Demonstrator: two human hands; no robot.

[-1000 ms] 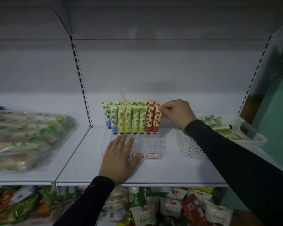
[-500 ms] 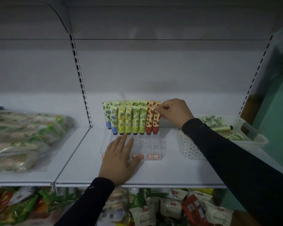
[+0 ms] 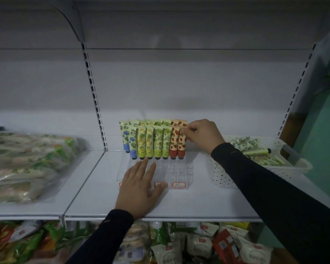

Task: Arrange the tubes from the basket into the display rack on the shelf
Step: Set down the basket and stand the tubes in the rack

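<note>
Two rows of tubes (image 3: pixel 153 139) stand upright in the rack (image 3: pixel 181 169), caps down, sorted blue, yellow, green, red from left to right. Front rows of the rack not yet filled. Red tube (image 3: pixel 181 143) at the right end of the front filled row is the one in hand: right hand (image 3: pixel 203 135) pinches its crimped top edge between thumb and fingertips, remaining fingers curled. Grip is narrow, closed on the tube's top. Cap end looks seated in its slot, though the clear plastic makes that hard to confirm.

Left hand (image 3: pixel 139 185) lies flat, fingers straight, on the rack's front left part, holding nothing, pressing the rack down on the shelf (image 3: pixel 198 204).

Basket (image 3: pixel 227 174) sits just right of the rack, behind the right forearm; more tubes lie flat in it, green-printed, one with a dark cap pointing right.

Judgement: step is seating and squaring the red tube. To do it well: keep the left palm down so the light rack does not slide or tip; push straight down along the tube's axis, not sideways, or the neighbours will lean; let go only once the tube stands in line with the red one beside it. Then reach right to the basket for the next tube.

Outward: bagged goods (image 3: pixel 27 164) on the shelf to the left; packets (image 3: pixel 179 244) on the shelf below.
</note>
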